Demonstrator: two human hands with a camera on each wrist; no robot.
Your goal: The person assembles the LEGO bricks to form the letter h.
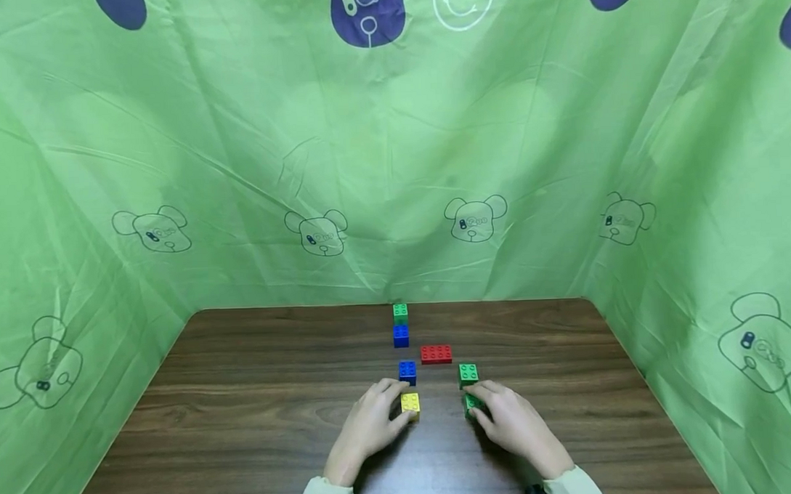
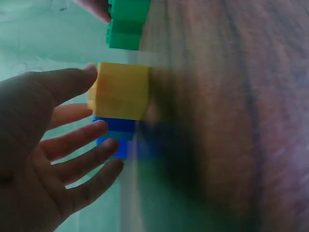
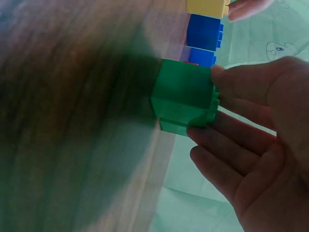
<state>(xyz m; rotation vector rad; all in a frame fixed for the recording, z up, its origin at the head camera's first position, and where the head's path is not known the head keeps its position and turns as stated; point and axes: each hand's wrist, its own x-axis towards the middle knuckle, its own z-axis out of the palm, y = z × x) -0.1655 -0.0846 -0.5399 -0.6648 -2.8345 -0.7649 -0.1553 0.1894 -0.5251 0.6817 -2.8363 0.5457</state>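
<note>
My left hand (image 1: 372,421) pinches the yellow toy brick (image 1: 410,402), thumb at its near side and index finger at its far side. In the left wrist view the thumb tip meets the edge of the yellow brick, and the other fingers are spread. The near green brick (image 3: 182,87) is between the thumb and index finger of my right hand (image 1: 511,422), which partly hides it in the head view. Both bricks appear to stand on the table. Just beyond the right fingertips stands another green brick (image 1: 468,373). A blue brick (image 1: 407,371) stands beyond the yellow one.
Farther back on the brown wooden table (image 1: 257,397) are a red brick (image 1: 435,354), a second blue brick (image 1: 401,336) and a far green brick (image 1: 401,313). A green printed curtain (image 1: 393,167) encloses the back and sides.
</note>
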